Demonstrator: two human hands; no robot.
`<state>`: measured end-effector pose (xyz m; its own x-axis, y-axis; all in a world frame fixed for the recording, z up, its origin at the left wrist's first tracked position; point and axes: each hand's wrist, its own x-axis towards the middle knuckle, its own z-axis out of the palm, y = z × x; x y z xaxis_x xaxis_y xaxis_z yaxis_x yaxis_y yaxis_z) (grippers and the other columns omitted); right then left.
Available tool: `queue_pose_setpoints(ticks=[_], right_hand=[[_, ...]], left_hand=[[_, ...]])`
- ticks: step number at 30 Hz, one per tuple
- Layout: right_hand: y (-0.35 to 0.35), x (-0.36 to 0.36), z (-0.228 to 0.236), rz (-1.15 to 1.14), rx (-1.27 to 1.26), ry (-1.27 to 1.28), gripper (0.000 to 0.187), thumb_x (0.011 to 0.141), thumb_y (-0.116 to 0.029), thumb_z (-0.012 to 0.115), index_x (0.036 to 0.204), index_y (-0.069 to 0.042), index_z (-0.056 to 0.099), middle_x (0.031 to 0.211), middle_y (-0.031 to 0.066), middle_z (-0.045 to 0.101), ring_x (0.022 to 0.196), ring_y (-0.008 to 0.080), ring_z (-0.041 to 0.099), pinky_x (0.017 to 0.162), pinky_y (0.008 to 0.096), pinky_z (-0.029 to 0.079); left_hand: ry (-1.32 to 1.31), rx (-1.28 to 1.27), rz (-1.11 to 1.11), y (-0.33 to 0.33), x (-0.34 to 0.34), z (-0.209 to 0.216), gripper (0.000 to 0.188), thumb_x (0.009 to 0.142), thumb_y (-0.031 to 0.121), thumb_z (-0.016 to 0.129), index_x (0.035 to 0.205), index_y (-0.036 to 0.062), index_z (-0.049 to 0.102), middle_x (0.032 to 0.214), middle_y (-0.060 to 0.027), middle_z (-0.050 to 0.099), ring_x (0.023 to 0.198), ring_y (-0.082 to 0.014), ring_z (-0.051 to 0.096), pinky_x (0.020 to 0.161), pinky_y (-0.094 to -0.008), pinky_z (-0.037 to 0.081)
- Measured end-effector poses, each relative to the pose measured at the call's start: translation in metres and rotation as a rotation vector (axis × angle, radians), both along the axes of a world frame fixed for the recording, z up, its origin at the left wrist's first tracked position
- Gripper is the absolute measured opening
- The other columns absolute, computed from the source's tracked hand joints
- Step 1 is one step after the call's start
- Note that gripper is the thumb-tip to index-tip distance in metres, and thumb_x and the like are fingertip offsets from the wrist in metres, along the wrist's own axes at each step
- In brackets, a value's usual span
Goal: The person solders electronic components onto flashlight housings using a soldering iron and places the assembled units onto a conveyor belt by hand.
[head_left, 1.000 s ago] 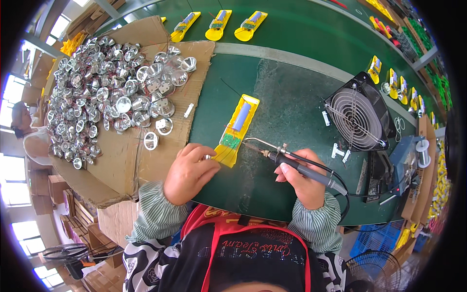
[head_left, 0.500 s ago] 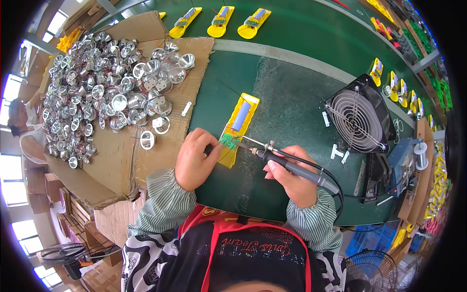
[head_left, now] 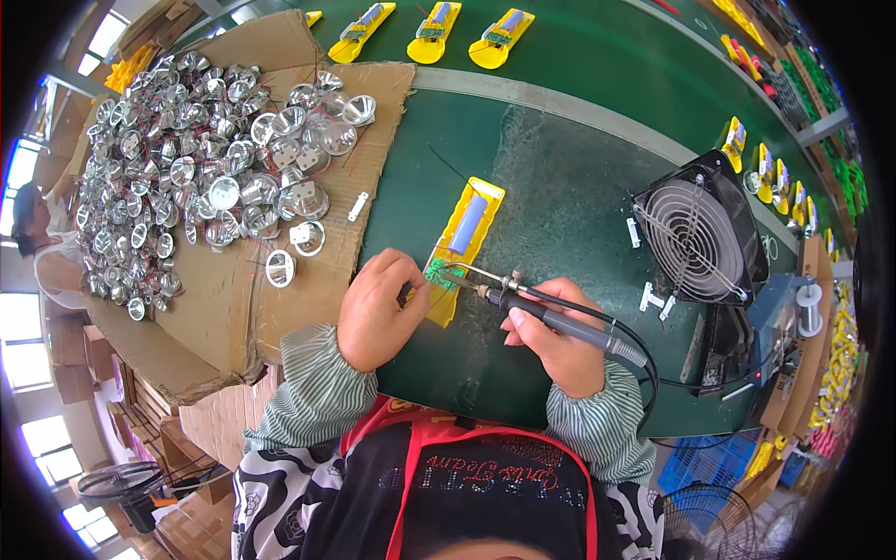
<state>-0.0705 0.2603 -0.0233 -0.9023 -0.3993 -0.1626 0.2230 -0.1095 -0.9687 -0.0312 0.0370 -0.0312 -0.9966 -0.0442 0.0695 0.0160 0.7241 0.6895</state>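
Observation:
My right hand (head_left: 567, 338) grips a soldering iron (head_left: 560, 322) with a grey handle and a thin metal tube clamped along it. The iron's tip is at a small green circuit board (head_left: 445, 273). This board sits in a yellow plastic housing (head_left: 490, 199), which lies slanted on the green bench. A bluish-purple cylindrical battery (head_left: 469, 224) lies in the housing's far part. My left hand (head_left: 381, 310) is at the board's left edge, its fingers curled and pinched together; what they hold is hidden. A thin dark wire sticks out beyond the housing on the left.
A heap of silvery reflector cups (head_left: 187, 177) covers cardboard (head_left: 378, 154) at left. On the right stand a black fan (head_left: 695, 233) and a solder spool (head_left: 809, 303). Small white parts (head_left: 651, 297) lie near the fan. Yellow housings (head_left: 434, 33) line the far green belt.
The view has shifted slightly, so the far housings and fan appear a little farther right. My hands keep nearly the same pose, with the iron's tip still at the board.

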Motion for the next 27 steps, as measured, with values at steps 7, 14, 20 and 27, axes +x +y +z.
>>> queue_pose_setpoints(ticks=[7,14,20,27], right_hand=[[0.000,0.001,-0.001,-0.003,0.015,-0.001,0.015,0.079,0.002,0.063,0.091,0.005,0.055,0.076,0.0109,0.066,0.065,0.0126,0.064,0.059,0.0248,0.053],[0.008,0.003,0.007,-0.042,-0.020,0.018,0.016,0.079,0.003,0.063,0.092,0.006,0.054,0.076,0.0115,0.066,0.064,0.0127,0.064,0.059,0.0251,0.053],[0.015,0.004,0.009,-0.035,-0.007,0.041,0.017,0.079,0.003,0.062,0.093,0.006,0.053,0.076,0.0124,0.066,0.065,0.0141,0.064,0.059,0.0260,0.054],[0.039,0.007,0.009,-0.147,0.033,0.079,0.017,0.082,0.001,0.062,0.095,0.006,0.053,0.077,0.0141,0.066,0.066,0.0150,0.065,0.060,0.0264,0.054]], left_hand=[[0.011,0.010,0.005,0.000,0.000,0.000,0.009,0.076,0.005,0.062,0.078,0.0005,0.055,0.084,-0.0126,0.054,0.078,-0.0302,0.055,0.068,-0.0368,0.045],[-0.008,-0.006,0.006,0.000,0.001,0.001,0.009,0.076,0.004,0.063,0.079,-0.0002,0.055,0.086,-0.0131,0.055,0.080,-0.0302,0.057,0.071,-0.0361,0.046],[-0.040,-0.056,0.016,0.002,0.001,0.004,0.014,0.077,0.009,0.065,0.082,0.0005,0.056,0.088,-0.0134,0.056,0.080,-0.0303,0.057,0.071,-0.0372,0.046],[0.065,-0.390,-0.119,0.018,0.012,0.017,0.038,0.073,0.025,0.073,0.099,0.0030,0.055,0.092,-0.0131,0.057,0.084,-0.0303,0.057,0.074,-0.0392,0.045]])
